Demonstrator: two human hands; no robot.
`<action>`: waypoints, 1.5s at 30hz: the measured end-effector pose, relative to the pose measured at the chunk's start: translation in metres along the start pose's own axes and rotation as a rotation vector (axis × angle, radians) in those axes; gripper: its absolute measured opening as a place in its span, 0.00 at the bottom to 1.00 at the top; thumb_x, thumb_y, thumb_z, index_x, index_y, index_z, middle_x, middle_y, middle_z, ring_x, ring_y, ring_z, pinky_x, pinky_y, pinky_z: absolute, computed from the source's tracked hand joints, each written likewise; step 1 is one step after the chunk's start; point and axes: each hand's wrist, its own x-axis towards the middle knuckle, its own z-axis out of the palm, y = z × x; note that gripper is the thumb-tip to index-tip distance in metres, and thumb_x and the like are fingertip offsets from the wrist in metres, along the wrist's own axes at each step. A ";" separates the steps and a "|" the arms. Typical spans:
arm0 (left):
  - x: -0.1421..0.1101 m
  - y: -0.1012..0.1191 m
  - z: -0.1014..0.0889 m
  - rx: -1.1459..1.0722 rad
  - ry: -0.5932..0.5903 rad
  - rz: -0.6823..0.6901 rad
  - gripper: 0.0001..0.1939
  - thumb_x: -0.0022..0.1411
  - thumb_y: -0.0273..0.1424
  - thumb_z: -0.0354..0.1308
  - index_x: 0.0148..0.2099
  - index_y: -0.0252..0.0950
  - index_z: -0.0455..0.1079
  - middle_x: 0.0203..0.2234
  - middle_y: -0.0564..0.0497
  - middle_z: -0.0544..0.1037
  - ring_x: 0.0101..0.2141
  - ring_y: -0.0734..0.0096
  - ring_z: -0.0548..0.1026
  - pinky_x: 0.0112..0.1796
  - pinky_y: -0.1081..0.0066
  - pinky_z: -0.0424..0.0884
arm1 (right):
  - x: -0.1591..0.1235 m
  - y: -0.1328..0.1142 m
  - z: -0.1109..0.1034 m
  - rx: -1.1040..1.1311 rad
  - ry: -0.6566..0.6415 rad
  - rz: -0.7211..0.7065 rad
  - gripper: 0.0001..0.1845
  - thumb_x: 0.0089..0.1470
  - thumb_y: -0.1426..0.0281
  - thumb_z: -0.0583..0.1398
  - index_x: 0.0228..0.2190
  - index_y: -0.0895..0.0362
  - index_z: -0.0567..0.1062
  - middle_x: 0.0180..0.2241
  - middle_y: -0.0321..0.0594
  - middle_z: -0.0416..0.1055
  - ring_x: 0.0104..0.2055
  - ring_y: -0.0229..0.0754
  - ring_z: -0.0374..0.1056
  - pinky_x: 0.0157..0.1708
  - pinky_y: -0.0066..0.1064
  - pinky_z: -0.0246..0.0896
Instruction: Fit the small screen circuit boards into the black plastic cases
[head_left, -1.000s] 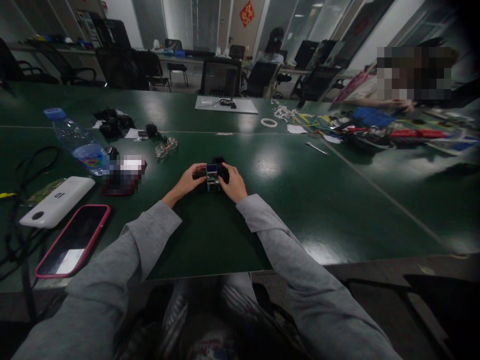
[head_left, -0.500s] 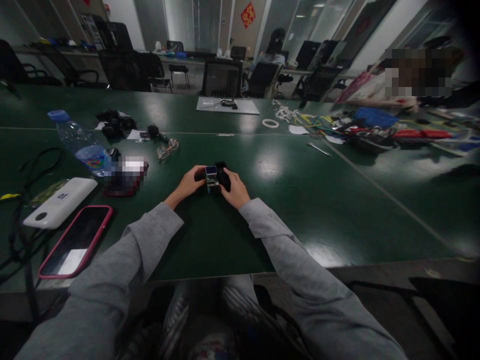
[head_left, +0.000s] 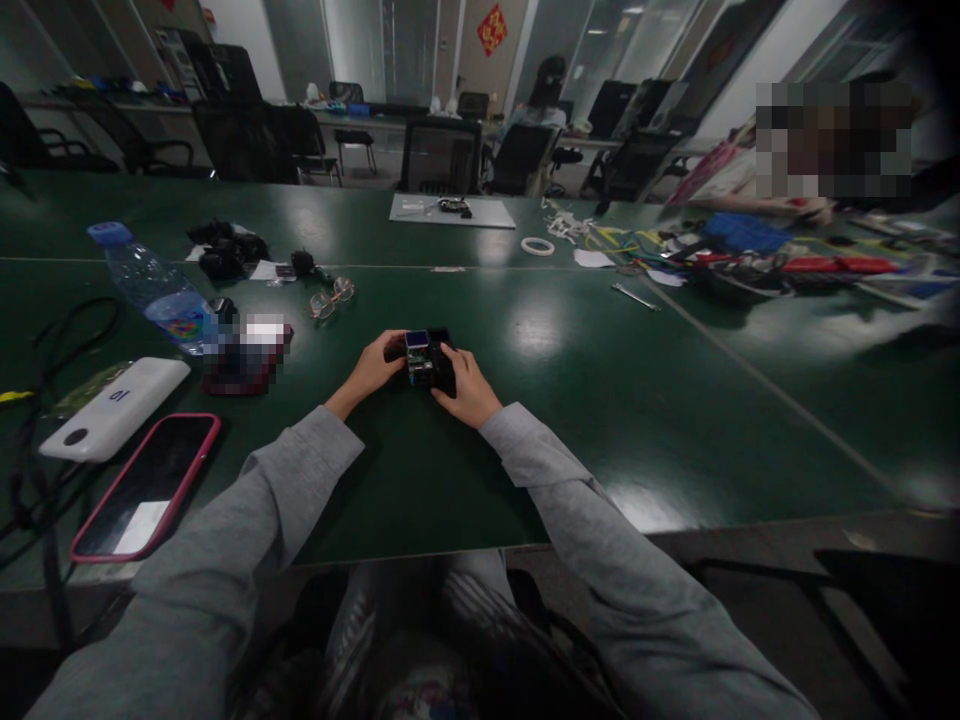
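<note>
Between my hands is a small black electronic device (head_left: 421,372) with a little screen (head_left: 417,340) and a bare circuit board showing on the side toward me. My left hand (head_left: 375,366) grips its left edge, the fingertips partly hidden behind it. My right hand (head_left: 471,386) holds the right side, thumb low at the front and fingers along the black part. Both hands are low over the green table (head_left: 450,480); whether the device rests on it I cannot tell.
To the left are a bottle (head_left: 154,290), a white power bank (head_left: 116,408), a pink-cased phone (head_left: 146,490) and black cables. Glasses (head_left: 331,298) lie beyond my left hand. Rightward are a wrench (head_left: 636,297), a white ring (head_left: 538,246) and tangled wires (head_left: 637,245). A person sits at the far right.
My right hand has shifted its hold, its thumb moving lower and its fingers coming over the black part. The device has turned slightly. My left hand stays on the left edge.
</note>
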 end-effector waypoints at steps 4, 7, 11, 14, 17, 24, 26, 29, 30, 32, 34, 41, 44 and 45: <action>0.000 0.001 -0.001 0.005 -0.006 0.001 0.23 0.56 0.29 0.63 0.55 0.35 0.66 0.50 0.42 0.76 0.48 0.62 0.75 0.53 0.55 0.68 | 0.001 -0.002 -0.004 -0.014 -0.005 0.019 0.42 0.50 0.69 0.64 0.63 0.58 0.53 0.55 0.55 0.56 0.61 0.55 0.57 0.60 0.52 0.60; -0.001 0.003 -0.001 0.013 -0.012 -0.015 0.24 0.56 0.29 0.63 0.55 0.36 0.66 0.50 0.42 0.76 0.48 0.62 0.75 0.54 0.53 0.67 | 0.002 -0.005 -0.008 -0.015 -0.009 0.046 0.40 0.51 0.68 0.66 0.61 0.56 0.56 0.54 0.52 0.58 0.60 0.54 0.59 0.58 0.51 0.62; -0.001 0.005 -0.001 -0.001 -0.013 -0.029 0.24 0.56 0.28 0.62 0.55 0.36 0.66 0.50 0.42 0.76 0.48 0.62 0.75 0.53 0.53 0.68 | 0.003 -0.007 -0.011 -0.030 -0.012 0.064 0.38 0.51 0.67 0.67 0.60 0.54 0.58 0.54 0.50 0.59 0.59 0.53 0.61 0.56 0.51 0.64; -0.001 0.004 -0.001 -0.006 -0.015 -0.030 0.24 0.56 0.27 0.62 0.56 0.36 0.66 0.51 0.42 0.75 0.49 0.62 0.75 0.53 0.53 0.68 | 0.003 -0.008 -0.011 -0.040 -0.001 0.060 0.37 0.52 0.65 0.66 0.59 0.54 0.59 0.53 0.50 0.60 0.58 0.53 0.62 0.56 0.51 0.65; -0.001 0.002 -0.001 -0.009 -0.021 -0.027 0.24 0.56 0.28 0.62 0.56 0.36 0.66 0.50 0.42 0.76 0.49 0.62 0.75 0.53 0.53 0.68 | 0.003 -0.008 -0.010 -0.045 0.011 0.061 0.35 0.53 0.64 0.66 0.59 0.55 0.60 0.53 0.50 0.60 0.58 0.54 0.62 0.55 0.52 0.65; -0.001 0.003 -0.001 -0.005 -0.025 -0.015 0.25 0.57 0.27 0.62 0.56 0.36 0.65 0.51 0.42 0.75 0.50 0.62 0.75 0.54 0.54 0.68 | 0.003 -0.010 -0.009 -0.053 0.017 0.058 0.35 0.53 0.65 0.65 0.59 0.56 0.60 0.52 0.51 0.60 0.58 0.54 0.62 0.55 0.51 0.65; -0.002 0.004 -0.001 -0.003 -0.024 -0.015 0.24 0.57 0.28 0.61 0.56 0.37 0.65 0.51 0.42 0.76 0.50 0.62 0.75 0.54 0.54 0.68 | 0.003 -0.010 -0.008 -0.054 0.020 0.054 0.35 0.54 0.65 0.65 0.59 0.55 0.59 0.52 0.51 0.60 0.57 0.54 0.63 0.54 0.51 0.66; -0.002 0.005 -0.002 0.000 -0.025 -0.020 0.24 0.57 0.28 0.61 0.56 0.37 0.65 0.51 0.42 0.75 0.50 0.62 0.75 0.54 0.53 0.67 | 0.003 -0.009 -0.008 -0.057 0.027 0.046 0.35 0.53 0.65 0.65 0.59 0.54 0.59 0.52 0.50 0.60 0.57 0.54 0.63 0.54 0.52 0.66; -0.002 0.005 -0.002 0.001 -0.027 -0.021 0.24 0.57 0.28 0.61 0.56 0.37 0.65 0.51 0.42 0.75 0.50 0.62 0.75 0.54 0.53 0.67 | 0.003 -0.009 -0.008 -0.058 0.027 0.045 0.35 0.53 0.65 0.65 0.59 0.55 0.59 0.52 0.50 0.60 0.57 0.54 0.63 0.54 0.52 0.66; -0.002 0.005 -0.002 0.003 -0.027 -0.019 0.24 0.57 0.28 0.61 0.56 0.37 0.65 0.51 0.42 0.75 0.50 0.62 0.75 0.54 0.53 0.67 | 0.003 -0.009 -0.008 -0.056 0.026 0.045 0.35 0.53 0.65 0.65 0.59 0.55 0.59 0.52 0.51 0.60 0.57 0.54 0.63 0.54 0.52 0.66; -0.002 0.004 -0.002 0.008 -0.024 -0.016 0.24 0.57 0.28 0.62 0.56 0.37 0.65 0.51 0.42 0.75 0.50 0.62 0.75 0.54 0.53 0.67 | 0.003 -0.009 -0.008 -0.045 0.023 0.046 0.35 0.53 0.65 0.65 0.59 0.55 0.59 0.52 0.50 0.60 0.57 0.54 0.63 0.54 0.52 0.65; -0.001 0.002 -0.002 0.007 -0.026 -0.019 0.24 0.57 0.28 0.62 0.56 0.37 0.65 0.51 0.42 0.75 0.49 0.62 0.75 0.54 0.53 0.67 | 0.002 -0.009 -0.009 -0.027 0.025 0.050 0.35 0.53 0.65 0.64 0.59 0.53 0.59 0.52 0.49 0.60 0.57 0.53 0.63 0.54 0.51 0.66; -0.001 0.004 -0.001 0.002 -0.021 -0.024 0.24 0.57 0.29 0.62 0.56 0.37 0.65 0.51 0.42 0.75 0.50 0.62 0.75 0.54 0.53 0.67 | 0.003 -0.006 -0.008 -0.027 0.029 0.035 0.35 0.52 0.65 0.64 0.59 0.56 0.60 0.52 0.50 0.60 0.56 0.53 0.63 0.54 0.50 0.66; -0.001 0.005 -0.001 -0.002 -0.021 -0.025 0.24 0.57 0.29 0.62 0.56 0.37 0.65 0.51 0.42 0.75 0.50 0.62 0.75 0.54 0.53 0.67 | 0.003 -0.005 -0.008 -0.020 0.035 0.027 0.35 0.52 0.66 0.64 0.58 0.57 0.60 0.52 0.51 0.61 0.56 0.52 0.63 0.55 0.50 0.65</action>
